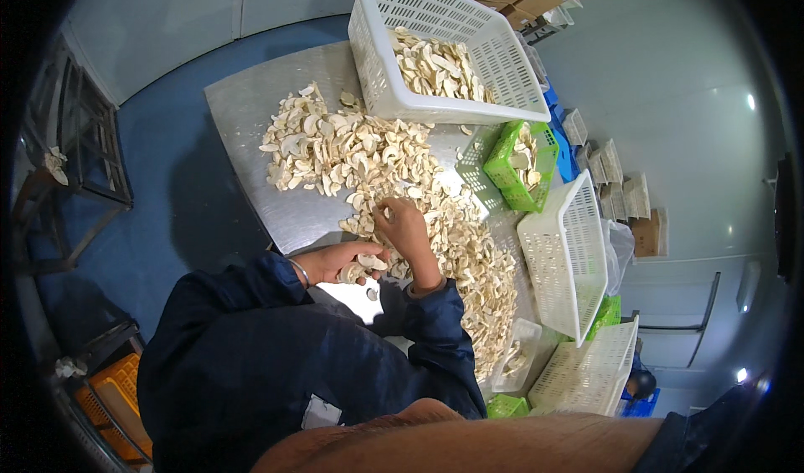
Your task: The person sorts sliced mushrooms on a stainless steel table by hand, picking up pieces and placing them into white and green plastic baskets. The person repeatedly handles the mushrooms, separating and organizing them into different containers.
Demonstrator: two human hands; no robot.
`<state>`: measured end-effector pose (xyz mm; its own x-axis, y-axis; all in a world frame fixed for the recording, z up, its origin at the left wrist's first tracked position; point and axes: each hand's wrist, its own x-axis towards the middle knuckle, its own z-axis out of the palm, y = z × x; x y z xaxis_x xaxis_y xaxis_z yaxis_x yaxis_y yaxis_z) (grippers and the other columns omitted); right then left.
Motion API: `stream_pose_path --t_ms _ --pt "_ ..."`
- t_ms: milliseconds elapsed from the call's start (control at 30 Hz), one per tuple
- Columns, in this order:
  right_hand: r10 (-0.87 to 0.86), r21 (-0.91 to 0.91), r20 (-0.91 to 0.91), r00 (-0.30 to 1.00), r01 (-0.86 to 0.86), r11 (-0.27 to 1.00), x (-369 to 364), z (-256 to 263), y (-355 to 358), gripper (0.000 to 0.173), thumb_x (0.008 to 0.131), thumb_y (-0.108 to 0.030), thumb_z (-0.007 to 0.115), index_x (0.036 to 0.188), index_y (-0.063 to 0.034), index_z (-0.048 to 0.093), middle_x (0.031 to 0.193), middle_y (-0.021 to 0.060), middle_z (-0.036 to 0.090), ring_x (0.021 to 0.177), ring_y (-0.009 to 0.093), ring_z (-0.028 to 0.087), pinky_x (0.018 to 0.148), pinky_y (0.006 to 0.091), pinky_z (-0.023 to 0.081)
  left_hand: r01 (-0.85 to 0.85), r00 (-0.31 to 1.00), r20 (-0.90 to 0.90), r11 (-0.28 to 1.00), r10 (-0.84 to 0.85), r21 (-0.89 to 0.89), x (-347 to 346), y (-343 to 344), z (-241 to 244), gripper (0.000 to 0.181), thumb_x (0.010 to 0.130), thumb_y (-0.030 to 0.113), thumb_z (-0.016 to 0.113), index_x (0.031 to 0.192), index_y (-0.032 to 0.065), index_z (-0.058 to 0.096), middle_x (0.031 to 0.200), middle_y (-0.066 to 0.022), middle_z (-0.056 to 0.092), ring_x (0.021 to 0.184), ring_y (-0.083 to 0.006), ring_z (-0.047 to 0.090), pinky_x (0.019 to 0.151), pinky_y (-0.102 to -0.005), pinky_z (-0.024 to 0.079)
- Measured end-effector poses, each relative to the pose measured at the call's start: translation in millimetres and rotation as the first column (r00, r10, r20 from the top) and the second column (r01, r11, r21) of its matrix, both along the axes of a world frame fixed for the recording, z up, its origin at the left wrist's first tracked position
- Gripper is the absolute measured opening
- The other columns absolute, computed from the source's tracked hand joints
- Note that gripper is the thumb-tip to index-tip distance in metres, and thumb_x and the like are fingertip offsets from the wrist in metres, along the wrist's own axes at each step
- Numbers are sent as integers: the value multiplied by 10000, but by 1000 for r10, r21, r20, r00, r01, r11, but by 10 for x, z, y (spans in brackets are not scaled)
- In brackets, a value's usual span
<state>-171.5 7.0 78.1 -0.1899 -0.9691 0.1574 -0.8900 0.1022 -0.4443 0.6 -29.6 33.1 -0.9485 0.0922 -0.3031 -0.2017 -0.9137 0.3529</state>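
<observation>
Pale dried slices, which look like mushroom, form a wide loose pile [352, 149] across a metal table [235, 106]. My left hand [336, 261] is palm up close to my body at the near edge of the pile, with a few slices [370, 262] held in its curled fingers. Just beyond it, my right hand [407, 227] is over the pile, thumb and fingers bent together. Whether a slice is between those fingertips is hidden. A single slice [372, 294] rests on the bright patch of table below my left hand.
A large white slotted basket [411, 110] partly filled with slices stands at the far end. Along the right side are a green basket [502, 171] with slices, white baskets [540, 253] and a clear plastic tray [529, 338]. Metal frames [94, 140] stand left on the blue floor.
</observation>
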Motion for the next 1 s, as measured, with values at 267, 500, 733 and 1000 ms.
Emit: stream_pose_path --t_ms 267,500,733,1000 --pt "-199 161 384 902 147 976 -145 417 345 163 837 -163 671 908 -17 660 815 96 680 724 157 631 645 305 483 -16 998 -60 1000 16 -11 -24 16 -72 351 990 311 471 1222 55 535 973 -49 615 846 -128 613 542 -222 504" --pt "-117 288 391 913 -1 958 232 578 716 197 860 -155 683 1001 -18 669 845 53 668 765 115 590 690 261 469 -8 995 -101 994 -3 -106 13 21 -22 297 997 293 472 1207 86 506 981 -20 617 830 -109 629 527 -210 498" --pt "-253 213 433 865 175 961 318 486 914 208 876 -199 672 971 -14 681 828 75 673 732 132 602 649 277 469 -23 998 -64 999 21 -34 -18 33 -111 301 993 241 481 1236 66 501 1027 -58 597 833 -127 631 526 -213 527" --pt "-288 227 517 806 196 954 300 332 1155 186 886 -163 662 968 3 677 837 73 681 781 128 609 726 275 477 42 995 -88 998 -46 -42 -30 21 -151 297 976 237 508 1207 50 512 996 -57 599 802 -129 629 504 -221 517"
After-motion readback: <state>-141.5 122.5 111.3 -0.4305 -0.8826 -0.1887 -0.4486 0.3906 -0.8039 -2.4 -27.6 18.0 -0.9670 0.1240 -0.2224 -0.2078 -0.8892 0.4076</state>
